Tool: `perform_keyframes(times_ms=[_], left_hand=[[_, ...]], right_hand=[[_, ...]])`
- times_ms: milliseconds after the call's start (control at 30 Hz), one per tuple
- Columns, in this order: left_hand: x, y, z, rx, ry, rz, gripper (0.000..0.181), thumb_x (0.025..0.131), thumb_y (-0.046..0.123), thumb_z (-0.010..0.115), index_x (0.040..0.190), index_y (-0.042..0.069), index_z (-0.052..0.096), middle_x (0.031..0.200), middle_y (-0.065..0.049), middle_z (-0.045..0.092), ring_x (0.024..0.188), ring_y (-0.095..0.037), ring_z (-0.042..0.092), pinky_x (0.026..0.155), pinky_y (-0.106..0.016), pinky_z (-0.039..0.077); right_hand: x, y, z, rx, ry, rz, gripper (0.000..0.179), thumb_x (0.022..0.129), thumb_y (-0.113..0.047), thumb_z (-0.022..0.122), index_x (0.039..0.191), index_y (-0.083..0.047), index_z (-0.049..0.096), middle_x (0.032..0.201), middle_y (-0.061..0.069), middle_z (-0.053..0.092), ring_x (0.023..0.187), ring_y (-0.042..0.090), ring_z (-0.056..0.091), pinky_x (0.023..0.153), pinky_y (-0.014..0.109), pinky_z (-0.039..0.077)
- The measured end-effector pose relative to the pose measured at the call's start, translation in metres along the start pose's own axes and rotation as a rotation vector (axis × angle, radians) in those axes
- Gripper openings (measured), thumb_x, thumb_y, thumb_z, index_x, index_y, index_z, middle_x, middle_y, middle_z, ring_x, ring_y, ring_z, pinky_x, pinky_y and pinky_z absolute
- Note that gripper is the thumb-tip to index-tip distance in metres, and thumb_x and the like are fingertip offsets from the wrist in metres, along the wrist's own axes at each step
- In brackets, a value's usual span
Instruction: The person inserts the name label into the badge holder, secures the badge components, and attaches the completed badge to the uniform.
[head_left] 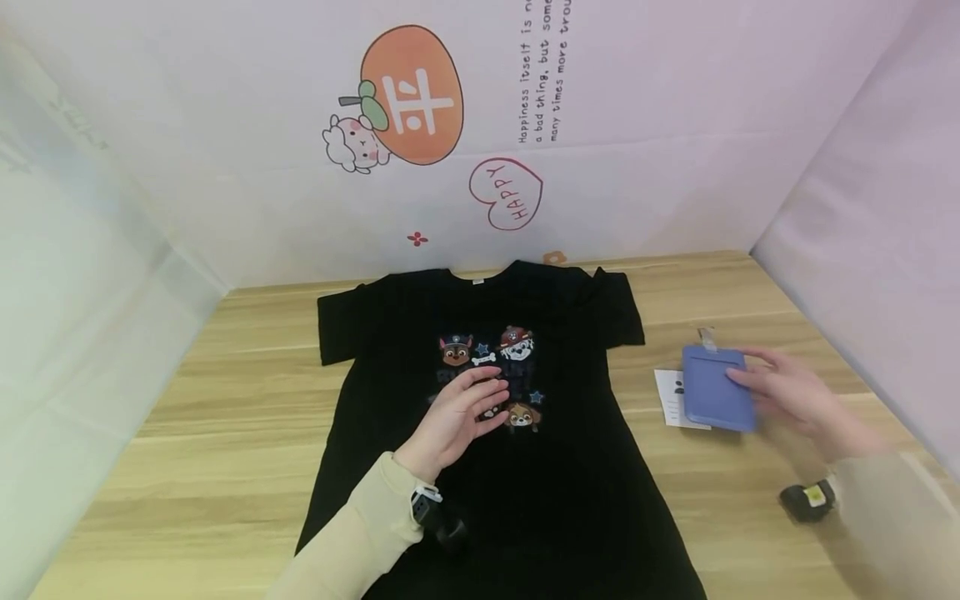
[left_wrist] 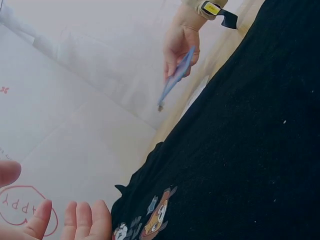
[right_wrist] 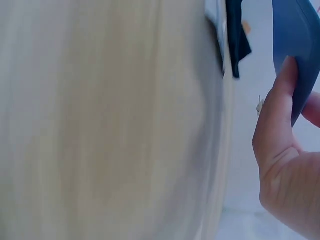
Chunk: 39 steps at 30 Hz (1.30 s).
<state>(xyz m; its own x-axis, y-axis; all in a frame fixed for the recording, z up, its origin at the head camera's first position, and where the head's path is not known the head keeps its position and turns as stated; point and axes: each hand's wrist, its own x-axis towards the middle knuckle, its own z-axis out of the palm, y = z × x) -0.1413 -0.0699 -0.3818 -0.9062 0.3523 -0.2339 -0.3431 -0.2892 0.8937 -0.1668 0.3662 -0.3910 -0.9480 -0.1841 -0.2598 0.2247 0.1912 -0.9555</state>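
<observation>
At the right of the head view, my right hand (head_left: 791, 396) pinches a blue badge holder (head_left: 716, 387) by its right edge, thumb on the front face. A clip (head_left: 707, 337) sticks out from the holder's top. The left wrist view shows the blue holder (left_wrist: 178, 75) nearly edge-on, raised off the table. Partly hidden beneath it, a white printed card (head_left: 670, 398) lies on the wood. My left hand (head_left: 453, 421) hovers over the printed front of a black T-shirt (head_left: 487, 508), fingers loosely extended and holding nothing.
The T-shirt lies spread on a wood-grain table (head_left: 202, 433), its neck toward the back wall. A white printed cloth (head_left: 255, 208) hangs behind the table, and pale cloth walls (head_left: 862, 225) stand at both sides.
</observation>
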Motion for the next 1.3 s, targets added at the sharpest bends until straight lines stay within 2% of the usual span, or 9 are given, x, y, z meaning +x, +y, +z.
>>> perform_keyframes(times_ms=[100, 200, 333, 500, 633, 733, 933, 1133, 1300], left_hand=[[0.001, 0.0, 0.001, 0.006, 0.004, 0.001, 0.047, 0.096, 0.012, 0.048, 0.138, -0.002, 0.034, 0.12, -0.009, 0.051, 0.113, -0.023, 0.05, 0.088, -0.032, 0.049], [0.002, 0.0, 0.002, 0.01, 0.01, 0.0, 0.047, 0.096, 0.012, 0.049, 0.138, -0.002, 0.034, 0.123, -0.011, 0.05, 0.113, -0.023, 0.05, 0.089, -0.033, 0.048], [0.002, 0.0, 0.003, 0.008, 0.014, -0.007, 0.047, 0.096, 0.013, 0.049, 0.138, -0.001, 0.034, 0.126, -0.014, 0.048, 0.116, -0.024, 0.048, 0.092, -0.034, 0.047], [0.003, 0.0, 0.006, 0.016, 0.015, -0.015, 0.046, 0.096, 0.013, 0.049, 0.138, 0.0, 0.035, 0.131, -0.017, 0.045, 0.117, -0.025, 0.047, 0.094, -0.036, 0.046], [0.005, 0.0, 0.007, 0.02, 0.016, -0.017, 0.044, 0.097, 0.013, 0.049, 0.137, 0.0, 0.036, 0.133, -0.019, 0.043, 0.117, -0.025, 0.047, 0.095, -0.037, 0.046], [0.006, 0.0, 0.009, 0.022, 0.016, -0.014, 0.044, 0.096, 0.013, 0.05, 0.136, 0.0, 0.037, 0.133, -0.019, 0.044, 0.117, -0.026, 0.048, 0.096, -0.037, 0.046], [0.006, 0.0, 0.01, 0.019, 0.023, -0.008, 0.039, 0.096, 0.013, 0.051, 0.132, 0.002, 0.041, 0.128, -0.016, 0.047, 0.114, -0.024, 0.049, 0.093, -0.035, 0.047], [0.005, 0.001, 0.011, 0.014, 0.028, -0.009, 0.041, 0.096, 0.012, 0.05, 0.134, 0.001, 0.039, 0.123, -0.011, 0.049, 0.113, -0.022, 0.049, 0.092, -0.035, 0.047], [0.004, 0.001, 0.014, 0.005, 0.043, -0.003, 0.04, 0.096, 0.011, 0.05, 0.133, 0.0, 0.04, 0.122, -0.011, 0.05, 0.111, -0.022, 0.05, 0.091, -0.034, 0.048]], right_hand=[[0.002, -0.008, 0.012, -0.013, -0.007, -0.017, 0.03, 0.096, -0.009, 0.053, 0.12, -0.022, 0.04, 0.093, -0.017, 0.057, 0.084, 0.003, 0.064, 0.073, 0.025, 0.056], [0.002, -0.016, 0.024, -0.05, -0.014, -0.028, 0.04, 0.096, -0.009, 0.053, 0.131, -0.005, 0.033, 0.092, -0.015, 0.058, 0.083, 0.005, 0.065, 0.072, 0.026, 0.056], [0.004, -0.024, 0.038, -0.079, -0.032, -0.042, 0.052, 0.097, -0.01, 0.052, 0.137, 0.007, 0.021, 0.092, -0.014, 0.061, 0.083, 0.007, 0.066, 0.072, 0.028, 0.057], [0.007, -0.032, 0.055, -0.072, -0.055, -0.062, 0.058, 0.097, -0.011, 0.051, 0.139, 0.008, 0.016, 0.097, -0.009, 0.059, 0.083, 0.009, 0.066, 0.072, 0.03, 0.057], [0.009, -0.038, 0.07, -0.072, -0.06, -0.067, 0.056, 0.098, -0.012, 0.051, 0.139, 0.006, 0.019, 0.107, 0.001, 0.054, 0.084, 0.01, 0.065, 0.073, 0.031, 0.057], [0.011, -0.042, 0.082, -0.074, -0.063, -0.081, 0.052, 0.098, -0.012, 0.051, 0.139, 0.004, 0.023, 0.111, 0.003, 0.052, 0.086, 0.009, 0.063, 0.074, 0.032, 0.056], [0.019, -0.052, 0.104, -0.042, -0.09, -0.123, 0.054, 0.098, -0.01, 0.049, 0.14, 0.006, 0.02, 0.104, -0.001, 0.055, 0.086, 0.009, 0.061, 0.073, 0.032, 0.056], [0.024, -0.061, 0.122, -0.013, -0.096, -0.136, 0.05, 0.098, -0.009, 0.048, 0.138, 0.005, 0.023, 0.099, -0.004, 0.057, 0.083, 0.009, 0.062, 0.072, 0.03, 0.056], [0.026, -0.064, 0.137, 0.03, -0.082, -0.14, 0.047, 0.098, -0.009, 0.049, 0.137, 0.003, 0.025, 0.098, -0.006, 0.059, 0.084, 0.008, 0.062, 0.074, 0.03, 0.055]])
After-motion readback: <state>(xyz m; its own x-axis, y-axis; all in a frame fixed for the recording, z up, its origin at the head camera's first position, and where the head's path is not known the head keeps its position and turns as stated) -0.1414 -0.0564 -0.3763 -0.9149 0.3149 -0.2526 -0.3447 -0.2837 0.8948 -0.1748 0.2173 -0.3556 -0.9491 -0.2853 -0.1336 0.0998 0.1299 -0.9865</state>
